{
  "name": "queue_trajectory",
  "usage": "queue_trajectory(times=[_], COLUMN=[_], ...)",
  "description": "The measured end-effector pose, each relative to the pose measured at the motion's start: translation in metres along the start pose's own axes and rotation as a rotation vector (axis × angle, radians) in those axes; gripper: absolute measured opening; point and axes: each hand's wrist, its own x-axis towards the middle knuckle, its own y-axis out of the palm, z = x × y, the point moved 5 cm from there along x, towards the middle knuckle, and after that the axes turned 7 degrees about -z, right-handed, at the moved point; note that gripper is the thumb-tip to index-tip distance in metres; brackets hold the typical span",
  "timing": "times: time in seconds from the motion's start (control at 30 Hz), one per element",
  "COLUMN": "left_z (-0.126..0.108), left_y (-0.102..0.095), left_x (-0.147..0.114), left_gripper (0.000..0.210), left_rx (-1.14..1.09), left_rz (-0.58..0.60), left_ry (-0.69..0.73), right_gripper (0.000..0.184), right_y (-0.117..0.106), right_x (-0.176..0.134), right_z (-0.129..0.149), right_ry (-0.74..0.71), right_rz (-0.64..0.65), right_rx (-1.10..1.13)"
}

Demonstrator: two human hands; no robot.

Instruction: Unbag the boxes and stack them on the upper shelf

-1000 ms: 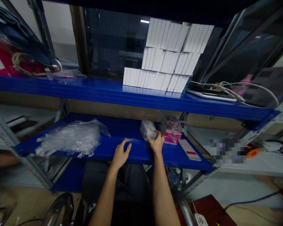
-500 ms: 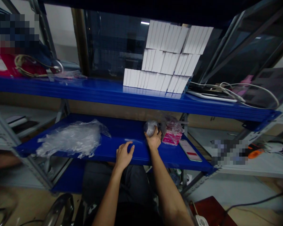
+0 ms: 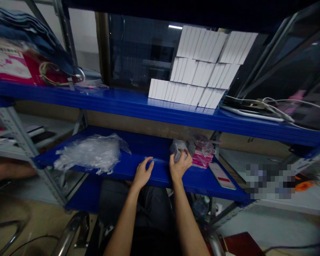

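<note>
My right hand (image 3: pixel 181 165) has its fingers curled round a grey-white bundle in clear plastic (image 3: pixel 178 146) on the lower blue shelf (image 3: pixel 154 161). What is inside the wrapping is too blurred to tell. Close to its right is a pink box (image 3: pixel 202 160) with crumpled clear film (image 3: pixel 203 145) over its top. My left hand (image 3: pixel 144 172) hovers by the shelf's front edge, thumb and fingers apart, with nothing in it. Further left lies a loose heap of clear plastic bags (image 3: pixel 92 153).
White thin boxes (image 3: pixel 192 94) stand stacked on the upper blue shelf (image 3: pixel 117 103). A phone (image 3: pixel 222 176) lies at the lower shelf's right end. White cables (image 3: pixel 272 106) trail on the upper shelf. Metal uprights (image 3: pixel 24 138) flank the space. At far left, another person's limb (image 3: pixel 12 173) shows.
The view has swung left, so things sit further right in it. My right hand has drawn slightly nearer with the wrapped bundle, which appears turned. My left hand stays open.
</note>
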Motion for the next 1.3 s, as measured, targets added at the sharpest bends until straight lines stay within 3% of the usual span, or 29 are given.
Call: queue_trajectory(times=[0.1,0.2,0.27,0.4,0.53,0.7,0.83,0.93,1.1,1.3], left_z=[0.008,0.020,0.030,0.048,0.053,0.027,-0.015,-0.036,-0.039,-0.027], left_y=[-0.017,-0.052,-0.079,-0.120,-0.139,-0.143,-0.139,-0.127,-0.094,-0.057], left_x=[0.009,0.017,0.021,0.025,0.023,0.017,0.006,0.000,-0.004,-0.007], left_gripper=[0.034,0.030,0.031,0.039,0.045,0.038,0.028,0.025,0.021,0.022], left_rx=[-0.143,-0.166,-0.177,-0.257,-0.239,-0.101,0.223,0.396,0.425,0.338], left_rz=[-0.115,-0.313,-0.412,-0.520,-0.567,-0.575,-0.623,-0.596,-0.384,-0.196], left_ry=[-0.030,-0.041,-0.076,-0.170,-0.178,-0.088,0.108,0.236,0.253,0.222], right_gripper=[0.021,0.016,0.020,0.027,0.008,0.007,0.019,0.027,0.020,0.020], right_y=[0.021,0.059,0.088,0.134,0.149,0.128,0.083,0.045,-0.003,-0.017], right_x=[-0.025,-0.055,-0.070,-0.085,-0.080,-0.049,-0.026,-0.024,-0.036,-0.048], right_z=[0.045,0.098,0.129,0.162,0.169,0.151,0.124,0.101,0.058,0.038], right_ry=[-0.134,-0.201,-0.183,-0.035,0.043,0.091,0.232,0.292,0.374,0.466], right_rz=[0.268,0.603,0.755,0.876,0.846,0.756,0.691,0.682,0.580,0.568], right_rx=[0.265,0.481,0.517,0.307,0.250,0.386,0.736,0.867,0.830,0.799])
